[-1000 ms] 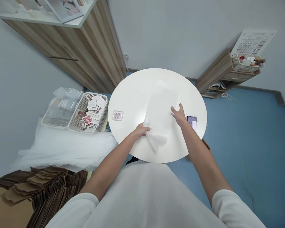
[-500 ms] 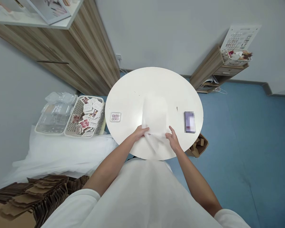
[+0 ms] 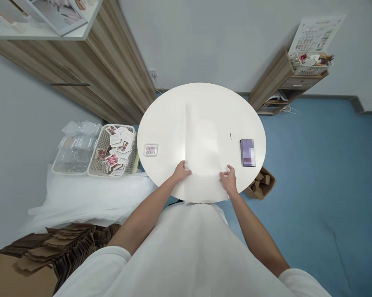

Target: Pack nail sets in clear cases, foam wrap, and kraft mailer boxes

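Observation:
A thin white translucent sheet (image 3: 205, 186) lies lengthwise over the middle of the round white table (image 3: 164, 111), its near end reaching the table's front edge. My left hand (image 3: 181, 171) pinches the sheet's left edge between thumb and fingers. At the opposite edge, my right hand (image 3: 229, 180) holds the sheet with thumb and fingers, the index finger raised. To the left on the table rests a small clear case (image 3: 150, 150) with pinkish oval pieces in rows. A purple item (image 3: 247, 152), partly pixelated, lies near the table's right edge.
Left of the table stand a white basket (image 3: 94, 165) of printed cards and a bin of clear plastic cases (image 3: 72, 154). White sheets (image 3: 89, 194) and folded brown cardboard (image 3: 65, 243) lie nearer me. A cardboard box (image 3: 268, 187) sits on the floor at right.
The sheet, folded and bunched at its near end before, now lies flatter and longer toward me. My right hand has shifted slightly right, and the view has moved a little.

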`<state>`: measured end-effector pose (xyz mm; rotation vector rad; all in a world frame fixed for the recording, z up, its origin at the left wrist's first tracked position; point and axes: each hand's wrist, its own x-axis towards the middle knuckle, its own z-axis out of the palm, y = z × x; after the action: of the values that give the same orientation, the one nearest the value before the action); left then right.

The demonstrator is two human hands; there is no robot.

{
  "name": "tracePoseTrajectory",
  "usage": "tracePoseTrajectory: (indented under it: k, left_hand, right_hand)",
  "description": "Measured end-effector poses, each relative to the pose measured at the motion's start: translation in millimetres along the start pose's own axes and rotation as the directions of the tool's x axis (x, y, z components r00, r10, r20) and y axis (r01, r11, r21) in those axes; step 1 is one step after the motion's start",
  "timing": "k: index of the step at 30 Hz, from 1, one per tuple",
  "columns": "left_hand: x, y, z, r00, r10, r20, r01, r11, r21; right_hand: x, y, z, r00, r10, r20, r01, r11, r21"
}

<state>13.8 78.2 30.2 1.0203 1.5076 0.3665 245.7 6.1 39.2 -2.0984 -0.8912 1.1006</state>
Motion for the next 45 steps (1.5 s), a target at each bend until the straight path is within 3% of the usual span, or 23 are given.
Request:
tracePoseTrajectory:
  k: [2,6,8,10,12,14,16,18,31,40,45]
  left_hand:
    - [2.4,-5.6,2.6,0.993,0.086,-0.085,-0.072,0.986,0.152]
    - [5.8,-11.3,7.8,0.956,0.279,-0.097,-0.227,0.904,0.362]
    - [3.4,-14.1,8.8,0.92,0.369,-0.134,-0.268,0.84,0.472]
    - [-2.9,-18.3,8.9,0.873,0.466,-0.142,-0.295,0.738,0.606]
    - [-11.8,-24.1,8.7,0.84,0.541,-0.033,-0.349,0.585,0.732]
    - [-20.3,-30.9,8.7,0.828,0.543,0.144,-0.415,0.418,0.808]
    - [-25.6,-36.7,9.0,0.835,0.482,0.263,-0.441,0.304,0.844]
    - [-26.4,-39.6,9.2,0.858,0.421,0.295,-0.424,0.257,0.868]
    - [2.1,-17.0,-5.2,0.916,0.312,0.253,-0.337,0.256,0.906]
    - [-1.3,-24.5,-4.2,0.906,0.349,0.237,-0.336,0.258,0.906]
    - [-7.4,-32.8,-31.7,0.878,0.429,0.21,-0.365,0.318,0.875]
  right_hand:
    - [2.3,6.4,1.1,1.0,-0.011,0.0,0.011,0.996,-0.094]
    - [2.6,14.6,2.0,0.99,-0.136,0.031,0.139,0.932,-0.335]
    - [0.0,17.0,2.7,0.959,-0.282,0.044,0.269,0.844,-0.465]
    - [-3.7,18.1,5.1,0.888,-0.444,0.124,0.43,0.701,-0.568]
    - [-6.9,18.3,10.0,0.797,-0.529,0.292,0.582,0.545,-0.603]
    - [-8.3,18.4,17.0,0.73,-0.52,0.443,0.673,0.434,-0.6]
    - [-7.4,18.9,24.6,0.714,-0.468,0.52,0.695,0.385,-0.607]
    - [-4.3,19.3,30.8,0.724,-0.42,0.547,0.687,0.373,-0.623]
    - [22.6,2.0,36.5,0.779,-0.295,0.553,0.626,0.402,-0.668]
    - [15.7,-3.7,33.2,0.799,-0.286,0.529,0.601,0.407,-0.688]
    - [5.0,-13.8,43.3,0.797,-0.34,0.499,0.603,0.424,-0.675]
